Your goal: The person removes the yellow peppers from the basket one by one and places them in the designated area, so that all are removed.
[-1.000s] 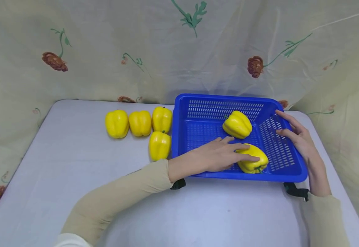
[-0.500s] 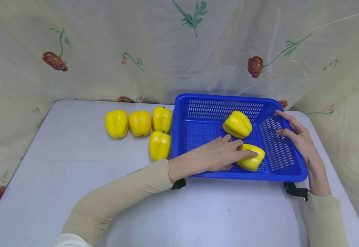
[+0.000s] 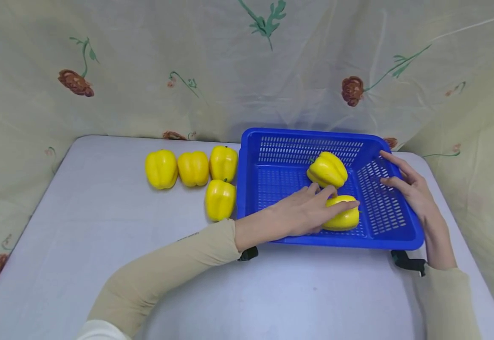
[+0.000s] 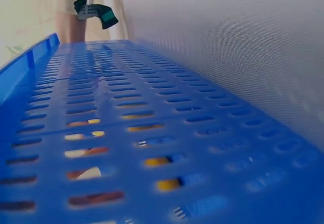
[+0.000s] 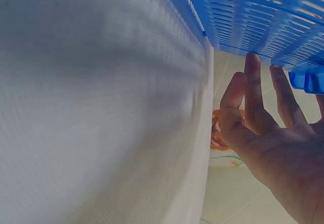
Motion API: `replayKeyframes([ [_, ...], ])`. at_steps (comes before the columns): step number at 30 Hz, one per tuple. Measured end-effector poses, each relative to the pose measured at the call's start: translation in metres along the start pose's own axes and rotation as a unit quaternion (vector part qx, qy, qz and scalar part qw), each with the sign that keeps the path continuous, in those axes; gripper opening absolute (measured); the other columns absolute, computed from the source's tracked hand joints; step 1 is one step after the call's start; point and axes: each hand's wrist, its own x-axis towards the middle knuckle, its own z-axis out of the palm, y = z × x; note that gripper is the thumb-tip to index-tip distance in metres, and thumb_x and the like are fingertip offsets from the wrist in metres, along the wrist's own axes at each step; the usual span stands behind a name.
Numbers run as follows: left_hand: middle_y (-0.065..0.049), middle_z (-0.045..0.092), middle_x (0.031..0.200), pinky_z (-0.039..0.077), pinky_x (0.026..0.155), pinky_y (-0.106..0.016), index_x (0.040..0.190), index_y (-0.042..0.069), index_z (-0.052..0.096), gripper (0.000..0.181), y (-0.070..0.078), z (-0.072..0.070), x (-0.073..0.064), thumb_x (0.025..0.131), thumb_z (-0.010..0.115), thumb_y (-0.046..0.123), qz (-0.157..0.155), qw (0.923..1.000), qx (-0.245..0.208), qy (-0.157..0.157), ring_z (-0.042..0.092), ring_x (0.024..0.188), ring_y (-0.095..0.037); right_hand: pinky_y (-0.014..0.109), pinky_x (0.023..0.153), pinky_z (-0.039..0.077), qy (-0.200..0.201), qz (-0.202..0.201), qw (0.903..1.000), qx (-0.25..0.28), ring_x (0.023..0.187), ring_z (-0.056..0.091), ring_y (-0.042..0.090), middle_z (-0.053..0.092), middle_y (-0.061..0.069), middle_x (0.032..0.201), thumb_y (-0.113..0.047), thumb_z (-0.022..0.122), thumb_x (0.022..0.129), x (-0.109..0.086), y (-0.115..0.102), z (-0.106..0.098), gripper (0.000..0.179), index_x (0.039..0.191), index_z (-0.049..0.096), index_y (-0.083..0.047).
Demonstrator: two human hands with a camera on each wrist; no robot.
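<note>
A blue slotted plastic basket (image 3: pixel 274 184) holds two yellow bell peppers. My left hand (image 3: pixel 299 211) reaches over its near rim and grips the nearer bell pepper (image 3: pixel 345 220), which lies on its side with one finger across its top. The other bell pepper (image 3: pixel 326 170) lies just behind those fingers. In the left wrist view, the basket's side wall (image 4: pixel 116 95) hides most of the hand; bits of yellow show through slots. My right hand (image 3: pixel 416 191) holds the basket's right side, thumb over the rim. The right wrist view shows that hand's fingers (image 5: pixel 253 92) against the outer wall.
Left of the basket, several yellow bell peppers stand on the white-covered table (image 3: pixel 115 245): three in a back row, including the leftmost pepper (image 3: pixel 161 169), and a front pepper (image 3: pixel 220 200) close to the basket. A flowered curtain (image 3: pixel 213 71) hangs behind and along both sides.
The nearer pepper has turned and shifted left under my left hand, its stem swinging from the front to the right. My right hand and the basket have stayed put.
</note>
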Motion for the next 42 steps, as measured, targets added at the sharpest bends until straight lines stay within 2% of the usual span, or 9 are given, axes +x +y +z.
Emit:
replayKeyframes([
  [4, -0.007, 0.037, 0.167, 0.046, 0.125, -0.043, 0.167, 0.027, 0.026, 0.062, 0.001, 0.001, 0.001, 0.113, 0.055, 0.032, -0.009, 0.9994, 0.029, 0.018, 0.045, 0.146, -0.032, 0.021, 0.071, 0.065, -0.003, 0.001, 0.9997, 0.022, 0.096, 0.069, -0.004, 0.052, -0.021, 0.132, -0.025, 0.059, 0.11, 0.0, 0.0, 0.001, 0.06, 0.165, 0.041, -0.044],
  [9, 0.003, 0.025, 0.18, 0.043, 0.129, -0.048, 0.169, 0.027, 0.029, 0.076, 0.003, 0.001, 0.002, 0.105, 0.07, 0.035, 0.007, 0.997, 0.075, 0.016, 0.033, 0.164, -0.032, 0.022, 0.069, 0.065, -0.009, -0.009, 0.9986, 0.052, 0.095, 0.071, -0.003, 0.055, -0.021, 0.13, -0.021, 0.06, 0.109, 0.001, 0.0, 0.002, 0.061, 0.164, 0.043, -0.042],
  [15, -0.002, 0.037, 0.171, 0.048, 0.123, -0.037, 0.17, 0.032, 0.03, 0.079, 0.004, 0.001, 0.002, 0.103, 0.072, 0.041, 0.021, 0.9924, 0.118, 0.031, 0.047, 0.15, -0.029, 0.022, 0.069, 0.066, -0.016, -0.017, 0.9964, 0.082, 0.097, 0.072, -0.003, 0.058, -0.021, 0.128, -0.017, 0.061, 0.109, 0.001, 0.001, 0.001, 0.062, 0.164, 0.044, -0.039],
  [20, -0.005, 0.048, 0.165, 0.047, 0.125, -0.034, 0.158, 0.016, 0.047, 0.072, 0.003, 0.003, 0.002, 0.098, 0.078, 0.041, 0.028, 0.9857, 0.153, 0.064, 0.051, 0.148, -0.027, 0.022, 0.069, 0.065, -0.015, -0.012, 0.9961, 0.087, 0.098, 0.071, -0.002, 0.057, -0.02, 0.129, -0.017, 0.061, 0.109, 0.001, 0.001, 0.002, 0.062, 0.164, 0.044, -0.039],
  [23, -0.002, 0.053, 0.161, 0.047, 0.124, -0.033, 0.159, 0.017, 0.045, 0.073, 0.003, 0.003, 0.002, 0.098, 0.079, 0.036, 0.027, 0.9859, 0.152, 0.064, 0.051, 0.149, -0.022, 0.022, 0.069, 0.065, -0.011, -0.011, 0.998, 0.061, 0.098, 0.07, -0.003, 0.056, -0.021, 0.128, -0.019, 0.061, 0.109, 0.0, 0.001, 0.001, 0.062, 0.164, 0.043, -0.041],
  [28, -0.003, 0.047, 0.163, 0.05, 0.121, -0.035, 0.166, 0.029, 0.037, 0.086, 0.003, 0.002, -0.001, 0.095, 0.084, 0.037, -0.006, 0.9893, 0.143, 0.028, 0.049, 0.147, -0.023, 0.021, 0.07, 0.064, -0.009, -0.009, 0.9989, 0.044, 0.099, 0.068, -0.005, 0.055, -0.022, 0.129, -0.02, 0.06, 0.109, -0.001, 0.0, 0.001, 0.062, 0.165, 0.042, -0.041],
  [31, -0.004, 0.051, 0.158, 0.053, 0.116, -0.036, 0.159, 0.024, 0.047, 0.079, 0.002, 0.002, -0.004, 0.092, 0.086, 0.039, -0.02, 0.9863, 0.162, 0.024, 0.054, 0.138, -0.025, 0.021, 0.069, 0.065, -0.013, -0.009, 0.9968, 0.078, 0.099, 0.07, -0.003, 0.057, -0.021, 0.129, -0.018, 0.061, 0.109, 0.0, 0.0, 0.001, 0.062, 0.164, 0.044, -0.04],
  [36, -0.004, 0.056, 0.147, 0.056, 0.107, -0.034, 0.153, 0.017, 0.055, 0.07, -0.001, 0.001, -0.007, 0.092, 0.085, 0.037, -0.011, 0.9822, 0.184, 0.036, 0.057, 0.124, -0.025, 0.022, 0.07, 0.065, -0.017, -0.011, 0.9946, 0.102, 0.1, 0.07, -0.003, 0.056, -0.019, 0.131, -0.016, 0.061, 0.109, 0.0, 0.0, 0.0, 0.062, 0.164, 0.044, -0.039],
  [42, -0.006, 0.049, 0.159, 0.049, 0.123, -0.04, 0.163, 0.016, 0.044, 0.094, -0.007, -0.007, -0.016, 0.088, 0.087, 0.052, -0.025, 0.9902, 0.133, 0.032, 0.049, 0.143, -0.029, 0.022, 0.07, 0.065, -0.018, -0.012, 0.9946, 0.102, 0.101, 0.07, -0.002, 0.056, -0.019, 0.131, -0.016, 0.061, 0.109, -0.001, 0.001, -0.001, 0.062, 0.164, 0.044, -0.038],
])
